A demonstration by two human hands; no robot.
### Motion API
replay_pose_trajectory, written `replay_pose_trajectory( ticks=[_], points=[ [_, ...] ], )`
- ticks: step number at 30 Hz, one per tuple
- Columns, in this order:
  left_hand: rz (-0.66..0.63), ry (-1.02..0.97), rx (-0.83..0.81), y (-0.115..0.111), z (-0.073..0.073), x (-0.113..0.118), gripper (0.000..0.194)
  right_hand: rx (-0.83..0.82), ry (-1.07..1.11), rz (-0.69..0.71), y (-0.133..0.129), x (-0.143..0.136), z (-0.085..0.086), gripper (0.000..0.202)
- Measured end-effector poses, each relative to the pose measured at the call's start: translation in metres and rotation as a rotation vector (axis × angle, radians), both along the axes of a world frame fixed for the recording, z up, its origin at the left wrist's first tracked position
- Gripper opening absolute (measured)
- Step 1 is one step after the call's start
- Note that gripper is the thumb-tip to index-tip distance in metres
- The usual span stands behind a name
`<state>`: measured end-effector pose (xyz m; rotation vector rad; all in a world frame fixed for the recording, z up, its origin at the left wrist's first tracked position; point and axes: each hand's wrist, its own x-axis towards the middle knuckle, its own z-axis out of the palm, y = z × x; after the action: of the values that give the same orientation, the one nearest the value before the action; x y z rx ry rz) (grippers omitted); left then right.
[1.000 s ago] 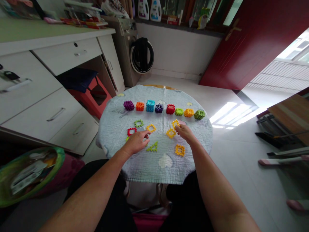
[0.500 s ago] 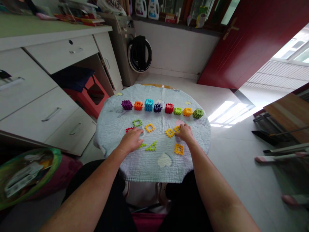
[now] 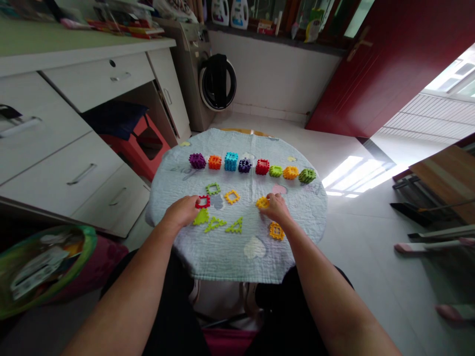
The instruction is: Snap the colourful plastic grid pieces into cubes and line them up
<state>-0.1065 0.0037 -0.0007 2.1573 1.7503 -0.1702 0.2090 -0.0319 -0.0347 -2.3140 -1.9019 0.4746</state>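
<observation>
My left hand (image 3: 183, 210) is closed at the left edge of a red square frame (image 3: 203, 201), which lies on the cloth-covered table (image 3: 222, 259). Just beside it lie a lime-green piece (image 3: 201, 216) and two lime triangles (image 3: 215, 224), (image 3: 235, 225). My right hand (image 3: 276, 207) has its fingers together on the right side of a yellow square piece (image 3: 262, 202); anything under the fingers is hidden. Nearer to me is another yellow square (image 3: 276, 230). A green square frame (image 3: 213, 188) and a yellow frame (image 3: 232, 197) lie between the hands.
Stacks of coloured pieces stand in a row along the far side, from purple (image 3: 197, 160) to dark green (image 3: 307, 175). A red stool (image 3: 148, 143) is left of the table, a lined bin (image 3: 89, 257) at lower left, a washing machine (image 3: 196, 74) behind.
My left hand has moved left from over the lime pieces to the red frame, uncovering them. My right hand has shifted slightly left, onto the yellow piece. The view has shifted a little.
</observation>
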Motion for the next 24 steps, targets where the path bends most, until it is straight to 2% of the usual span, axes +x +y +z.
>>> replay_pose_trajectory(
  ticks=[5, 9, 17, 24],
  points=[
    [0.053, -0.010, 0.051, 0.012, -0.004, -0.012, 0.032, -0.015, -0.010, 0.006, 0.001, -0.001, 0.000, 0.057],
    [0.040, 0.002, -0.013, 0.015, -0.008, -0.010, 0.039, -0.015, -0.055, 0.012, 0.001, -0.004, 0.002, 0.052],
    [0.017, -0.038, -0.081, 0.016, -0.009, 0.000, 0.033, -0.013, -0.146, 0.011, -0.004, -0.012, 0.009, 0.042],
    [0.049, -0.069, -0.097, 0.013, 0.000, 0.003, 0.031, -0.019, -0.165, -0.003, -0.002, -0.018, 0.006, 0.039]
  ],
)
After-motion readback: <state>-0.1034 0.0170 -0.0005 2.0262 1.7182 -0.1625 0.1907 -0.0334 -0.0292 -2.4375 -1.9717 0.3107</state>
